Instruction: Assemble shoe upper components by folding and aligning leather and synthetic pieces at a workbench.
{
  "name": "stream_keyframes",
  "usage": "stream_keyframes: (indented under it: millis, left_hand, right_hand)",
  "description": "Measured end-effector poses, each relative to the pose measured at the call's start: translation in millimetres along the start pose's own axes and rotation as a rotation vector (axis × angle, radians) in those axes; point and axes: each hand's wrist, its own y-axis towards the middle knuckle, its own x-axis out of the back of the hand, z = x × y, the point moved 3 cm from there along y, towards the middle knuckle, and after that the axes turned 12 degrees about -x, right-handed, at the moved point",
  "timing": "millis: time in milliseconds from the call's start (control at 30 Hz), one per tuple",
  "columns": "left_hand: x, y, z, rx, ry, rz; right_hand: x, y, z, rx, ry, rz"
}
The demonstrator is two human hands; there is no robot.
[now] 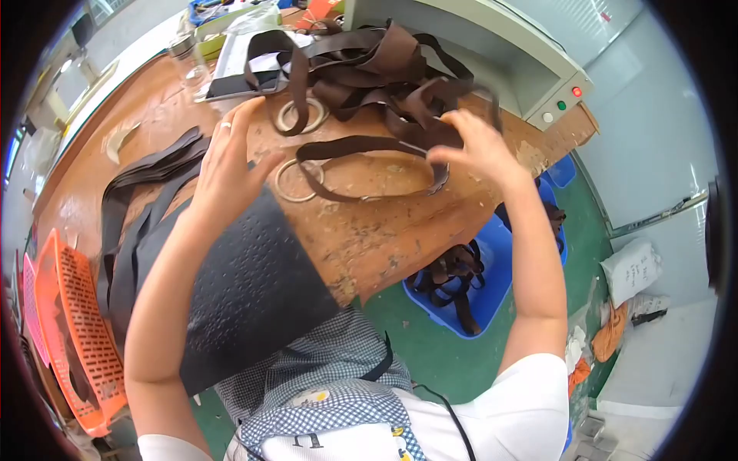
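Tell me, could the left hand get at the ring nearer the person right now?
Probably yes: the left hand looks open and empty, and the nearer ring lies close by, its left side bare. A brown strap crosses only its right part.

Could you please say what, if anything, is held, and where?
The left hand holds nothing. The right hand is at the right end of a looped, flat brown strap; a grip cannot be told.
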Motion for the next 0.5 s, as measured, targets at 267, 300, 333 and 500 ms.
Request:
stream_keyframes:
  millis: [267,300,333,500]
  left_hand:
    - [-134.2,136.1,46.0,0.029,0.116,0.283]
    - [-147.6,145.9,45.6,0.055,0.128,0.338]
    - [-157.5,156.3,48.8,0.033,0.123,0.367]
    - [-195.5,192.4,44.1,0.098,0.229,0.652]
  right_hand:
    - [-68.4,-29.9,-50.0,-0.268,0.153,-0.095]
    - [-72.3,-28.8,-47.7,-0.306,0.181,-0.081]
    - [-75.5,-25.2,-44.5,-0.305,0.235,-0.111]
    - [-67.9,6.3,-37.3,-0.367,0.431,-0.061]
